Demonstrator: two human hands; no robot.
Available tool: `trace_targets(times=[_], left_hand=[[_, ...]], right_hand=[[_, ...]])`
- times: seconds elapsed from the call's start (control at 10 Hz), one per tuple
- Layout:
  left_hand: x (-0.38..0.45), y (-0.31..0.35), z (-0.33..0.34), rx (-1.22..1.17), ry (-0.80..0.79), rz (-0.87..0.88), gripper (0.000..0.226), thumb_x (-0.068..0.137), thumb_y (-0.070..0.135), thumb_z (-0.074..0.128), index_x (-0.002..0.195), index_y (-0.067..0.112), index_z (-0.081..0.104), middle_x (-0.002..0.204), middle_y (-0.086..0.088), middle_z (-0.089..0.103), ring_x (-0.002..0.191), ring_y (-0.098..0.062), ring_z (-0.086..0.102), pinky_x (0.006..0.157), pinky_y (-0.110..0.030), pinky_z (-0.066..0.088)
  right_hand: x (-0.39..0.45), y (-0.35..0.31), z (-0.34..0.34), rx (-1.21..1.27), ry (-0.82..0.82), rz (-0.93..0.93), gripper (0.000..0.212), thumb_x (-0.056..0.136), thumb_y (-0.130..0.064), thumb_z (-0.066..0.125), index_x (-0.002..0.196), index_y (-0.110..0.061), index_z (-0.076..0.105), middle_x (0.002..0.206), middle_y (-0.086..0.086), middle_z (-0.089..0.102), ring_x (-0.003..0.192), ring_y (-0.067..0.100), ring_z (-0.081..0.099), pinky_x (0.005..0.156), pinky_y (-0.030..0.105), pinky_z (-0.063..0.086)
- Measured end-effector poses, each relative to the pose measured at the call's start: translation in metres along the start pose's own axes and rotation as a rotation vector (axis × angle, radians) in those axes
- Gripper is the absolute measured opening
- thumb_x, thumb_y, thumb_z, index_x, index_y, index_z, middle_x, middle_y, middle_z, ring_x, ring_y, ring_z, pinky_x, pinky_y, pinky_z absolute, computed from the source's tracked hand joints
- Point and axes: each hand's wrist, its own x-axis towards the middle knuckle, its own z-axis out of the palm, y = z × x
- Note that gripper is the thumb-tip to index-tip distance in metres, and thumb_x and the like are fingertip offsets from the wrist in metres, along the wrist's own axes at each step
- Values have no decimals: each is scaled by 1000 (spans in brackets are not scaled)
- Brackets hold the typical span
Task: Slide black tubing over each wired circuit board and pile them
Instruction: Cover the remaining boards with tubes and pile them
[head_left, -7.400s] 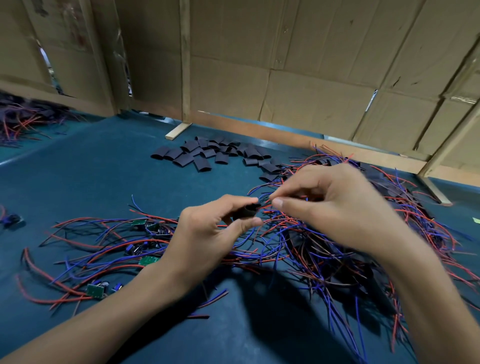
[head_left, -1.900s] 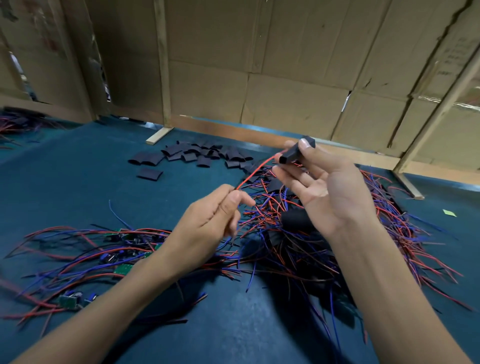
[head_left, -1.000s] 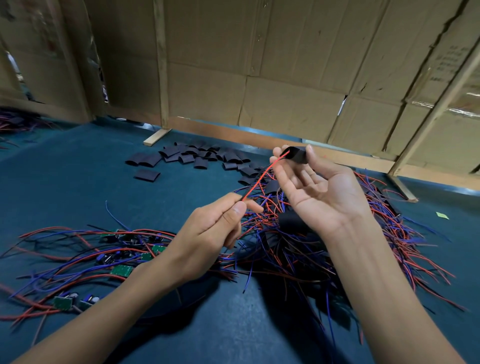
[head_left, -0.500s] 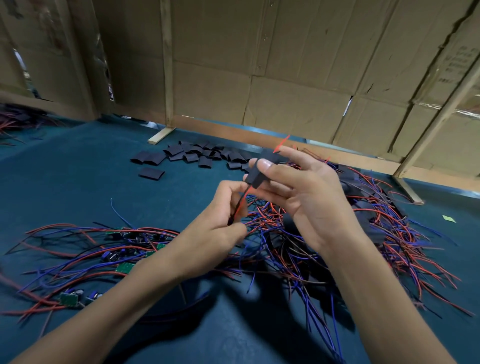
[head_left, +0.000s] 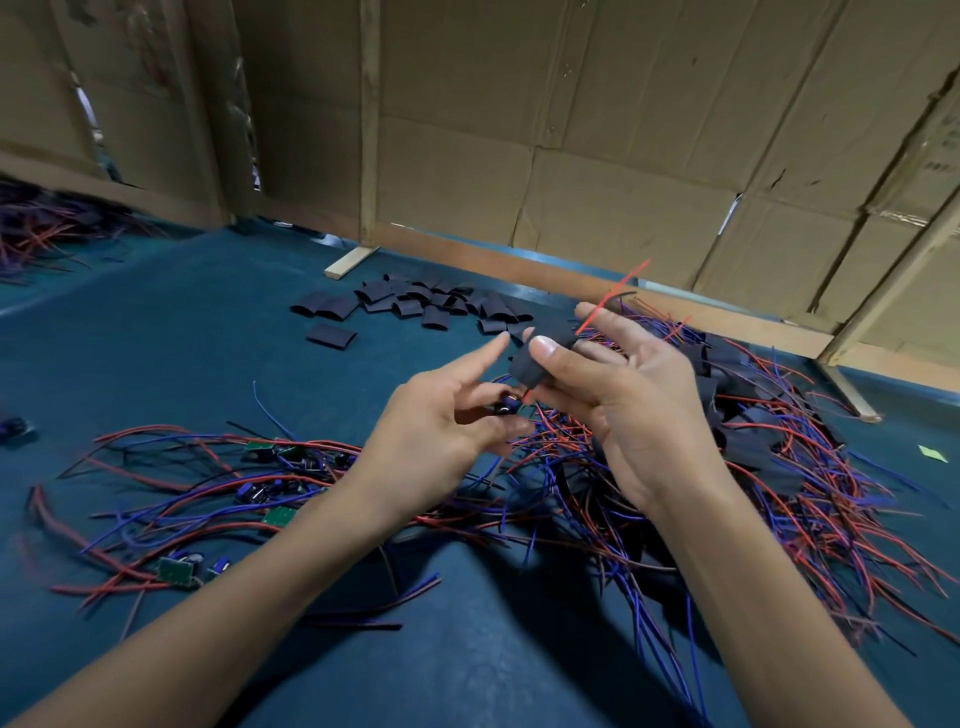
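Since half a second earlier, red wire (head_left: 613, 303) pushed further out the far end of the tube piece (head_left: 527, 364), and left hand (head_left: 441, 431) opened its index finger outward. Near: bare boards with red and blue leads (head_left: 176, 570) lay on the teal tabletop (head_left: 467, 665), left of the arms. Left hand's thumb and curled fingers (head_left: 498, 423) pinched a small board (head_left: 506, 406) just below the tube piece. Right hand (head_left: 628, 410) held the tube piece, thumb on top, fingers under, above a tangled pile of wired boards (head_left: 779, 467). Further back: loose pile of flat black tube pieces (head_left: 415, 304), one piece (head_left: 331, 336) apart. Cardboard wall (head_left: 597, 156) behind.
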Motion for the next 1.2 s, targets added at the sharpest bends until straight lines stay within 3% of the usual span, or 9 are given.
trace_targets(times=[0.1,0.2,0.3,0.5,0.7,0.9,1.0,1.1,1.2], left_hand=[[2,-2,0,-76,85,-60,82,82,7,81,151,24,41,109,-8,76,86,-27,77,88,-43,60],[3,-7,-3,72,181,-33,51,78,21,85,124,19,60,87,4,78,77,-14,76,76,-29,62],[1,-13,-5,189,220,67,23,80,25,84,95,20,68,77,7,77,73,-12,74,73,-35,62],[4,-10,-1,-67,254,203,18,83,16,81,96,12,70,85,-3,78,77,-21,77,73,-34,62],[2,-11,0,-70,264,244,19,82,19,82,94,17,68,84,-2,78,77,-22,76,74,-36,62],[-3,-15,0,147,308,381,22,84,30,81,93,14,68,76,5,76,71,-15,75,65,-35,61],[-2,-16,-2,172,338,400,19,84,29,81,85,18,66,72,4,74,67,-15,73,62,-36,61],[-1,-19,-2,218,319,389,16,86,27,80,86,19,67,72,6,73,68,-14,73,65,-37,60],[4,-26,-4,280,321,404,10,90,21,77,90,16,68,74,7,72,70,-9,73,66,-31,59]], right_hand=[[-1,6,3,8,13,17,52,81,-1,78,129,-4,56,105,20,75,84,25,76,70,30,59],[0,8,-1,-38,-8,22,33,85,-1,76,114,-6,61,98,13,77,86,22,76,73,29,60],[-1,10,-3,-79,-27,31,19,88,-1,72,106,-3,66,97,13,78,87,22,75,75,29,61],[2,7,-6,146,49,46,21,91,2,67,112,3,62,107,17,76,97,28,74,87,38,61],[-2,9,-4,133,-87,81,31,90,-3,68,118,7,60,112,19,74,96,28,74,84,34,60],[-3,14,-2,-1,-102,115,16,91,-9,71,77,-13,78,90,12,76,76,21,73,80,34,61],[0,8,-5,-106,-129,181,16,88,-19,76,87,-4,70,84,16,71,87,33,74,85,46,60],[-2,-4,-9,-397,-169,324,33,91,-35,72,100,-3,66,90,21,75,80,30,75,68,42,63],[-9,-25,-13,-846,-160,252,33,94,-44,66,100,-13,70,74,12,75,56,22,69,46,33,57]])
